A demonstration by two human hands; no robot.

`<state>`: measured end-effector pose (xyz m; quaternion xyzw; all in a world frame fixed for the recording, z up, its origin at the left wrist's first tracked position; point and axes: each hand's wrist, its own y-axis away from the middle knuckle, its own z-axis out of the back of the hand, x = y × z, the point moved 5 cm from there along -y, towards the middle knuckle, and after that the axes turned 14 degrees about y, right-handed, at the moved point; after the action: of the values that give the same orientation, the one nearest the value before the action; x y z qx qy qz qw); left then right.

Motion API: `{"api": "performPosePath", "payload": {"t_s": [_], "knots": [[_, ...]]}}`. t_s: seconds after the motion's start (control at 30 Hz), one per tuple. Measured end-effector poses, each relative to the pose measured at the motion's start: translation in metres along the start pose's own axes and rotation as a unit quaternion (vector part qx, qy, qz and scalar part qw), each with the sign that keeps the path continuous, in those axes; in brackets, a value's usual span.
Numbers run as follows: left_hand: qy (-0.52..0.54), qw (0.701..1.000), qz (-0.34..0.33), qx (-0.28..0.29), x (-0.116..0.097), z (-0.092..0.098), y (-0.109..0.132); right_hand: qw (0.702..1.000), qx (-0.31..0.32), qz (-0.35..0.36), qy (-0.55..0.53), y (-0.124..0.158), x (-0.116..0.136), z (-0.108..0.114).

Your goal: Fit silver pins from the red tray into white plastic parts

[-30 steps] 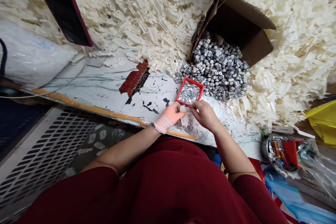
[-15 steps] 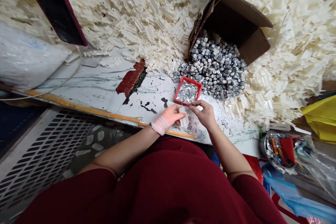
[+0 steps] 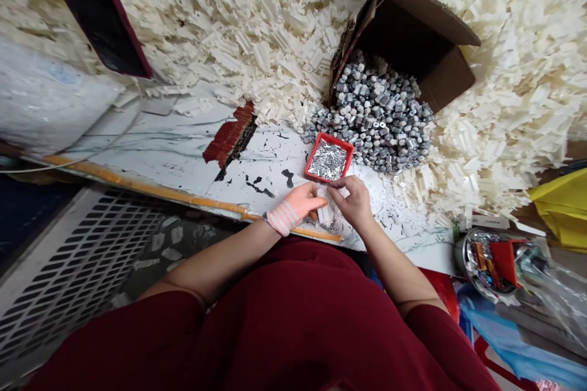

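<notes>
My left hand (image 3: pixel 298 204), in an orange glove with a striped cuff, is closed on a white plastic piece (image 3: pixel 325 215) near the table's front edge. My right hand (image 3: pixel 354 200) is bare, its thumb and forefinger pinched together at the upper end of that piece. Whatever lies between those fingertips is too small to make out. Just beyond both hands stands a red square tray (image 3: pixel 309 172) holding many small silver metal pins (image 3: pixel 327 159). Behind it, a heap of small grey-and-white cylindrical parts (image 3: pixel 383 125) spills from a cardboard box (image 3: pixel 452 82).
White plastic pieces (image 3: pixel 257 18) are piled across the back and right. A phone (image 3: pixel 98 12) is held up at the upper left, near a white plastic sack (image 3: pixel 50 95). A metal bowl (image 3: pixel 468 263) of odds and ends stands right; a white perforated crate (image 3: pixel 87 256) sits below left.
My right hand has come in from beside the tray's near edge to the top of the white piece, its fingers drawn closer together. My left hand has shifted slightly right.
</notes>
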<state>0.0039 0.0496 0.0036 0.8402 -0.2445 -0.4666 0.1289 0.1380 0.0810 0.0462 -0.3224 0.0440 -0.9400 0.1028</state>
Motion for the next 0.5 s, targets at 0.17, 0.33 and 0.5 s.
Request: {"api": "performPosePath", "payload": {"t_s": [0.17, 0.33, 0.5], "knots": [[-0.147, 0.985, -0.087, -0.004, -0.009, 0.003, 0.004, 0.954, 0.13, -0.117, -0.244, 0.005, -0.017, -0.022], [-0.169, 0.981, -0.089, 0.023, -0.01, -0.002, 0.002, 0.918, 0.212, -0.15, -0.299, 0.011, -0.034, -0.027], [-0.035, 0.999, -0.021, 0.028, 0.007, 0.004, -0.01, 0.993, 0.11, -0.032, 0.003, 0.027, -0.065, 0.008]]}}
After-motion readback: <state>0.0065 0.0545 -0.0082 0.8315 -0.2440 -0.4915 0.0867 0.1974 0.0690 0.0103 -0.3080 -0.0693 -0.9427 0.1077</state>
